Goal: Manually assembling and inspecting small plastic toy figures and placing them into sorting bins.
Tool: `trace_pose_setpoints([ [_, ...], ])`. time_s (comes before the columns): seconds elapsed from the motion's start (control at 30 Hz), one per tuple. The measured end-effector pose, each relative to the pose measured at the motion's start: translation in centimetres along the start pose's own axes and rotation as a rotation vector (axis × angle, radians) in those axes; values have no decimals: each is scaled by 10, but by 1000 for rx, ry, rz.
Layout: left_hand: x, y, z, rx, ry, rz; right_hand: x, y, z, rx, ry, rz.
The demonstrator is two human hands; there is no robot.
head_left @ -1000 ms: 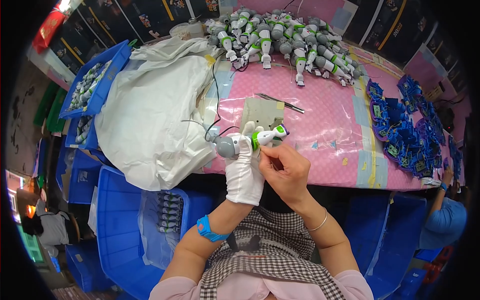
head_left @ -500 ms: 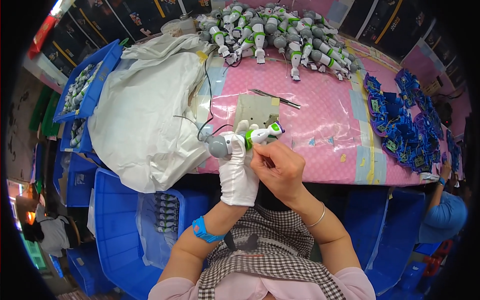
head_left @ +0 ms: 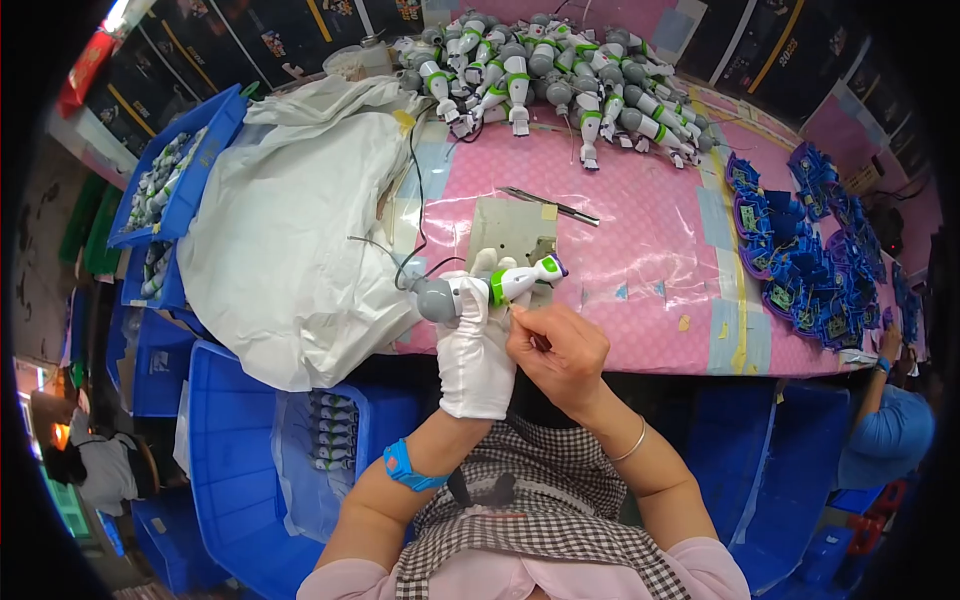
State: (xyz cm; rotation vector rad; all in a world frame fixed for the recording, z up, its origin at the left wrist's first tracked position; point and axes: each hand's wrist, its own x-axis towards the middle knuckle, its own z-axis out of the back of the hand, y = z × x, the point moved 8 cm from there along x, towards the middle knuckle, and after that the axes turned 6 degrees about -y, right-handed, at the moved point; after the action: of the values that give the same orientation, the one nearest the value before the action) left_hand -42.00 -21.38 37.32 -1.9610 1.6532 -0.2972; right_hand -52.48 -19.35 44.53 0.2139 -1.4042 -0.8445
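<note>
My left hand (head_left: 475,365), in a white glove, is closed round a toy arm (head_left: 520,281) with a grey ball end, white shell and green bands. Its ball end points left and its narrow end right; a dark wire trails by the ball. My bare right hand (head_left: 562,352) is pinched at the lower edge of the toy arm, near the green band. Whatever sits between those fingertips is too small to make out. Beneath and beyond the toy arm lies a flat metal plate (head_left: 500,228), with a thin dark tool (head_left: 550,205) behind it.
Many similar toy arms (head_left: 520,75) are heaped at the back of the pink-covered table (head_left: 640,250). White sheeting (head_left: 290,220) covers the left side. Blue electronic parts (head_left: 810,250) lie at right. Blue bins (head_left: 235,430) stand below; another person (head_left: 885,430) is at far right.
My right hand has shifted slightly right and down, its fingers drawn a little from the toy arm. The toy arm has turned slightly in my left hand.
</note>
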Motion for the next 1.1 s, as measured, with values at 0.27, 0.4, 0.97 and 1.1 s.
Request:
trace_pose_setpoints([
  [0.27, 0, -1, -2, 15, -19, 8, 0, -2, -3, 23, 6, 19],
  [0.4, 3, 1, 1, -31, -3, 34, 4, -4, -2, 30, -25, 12],
  [0.97, 2, -2, 0, 24, 23, -10, 13, -14, 3, 4, -19, -208],
  [1.1, -3, -5, -6, 74, 80, -50, 16, -15, 0, 102, 22, -247],
])
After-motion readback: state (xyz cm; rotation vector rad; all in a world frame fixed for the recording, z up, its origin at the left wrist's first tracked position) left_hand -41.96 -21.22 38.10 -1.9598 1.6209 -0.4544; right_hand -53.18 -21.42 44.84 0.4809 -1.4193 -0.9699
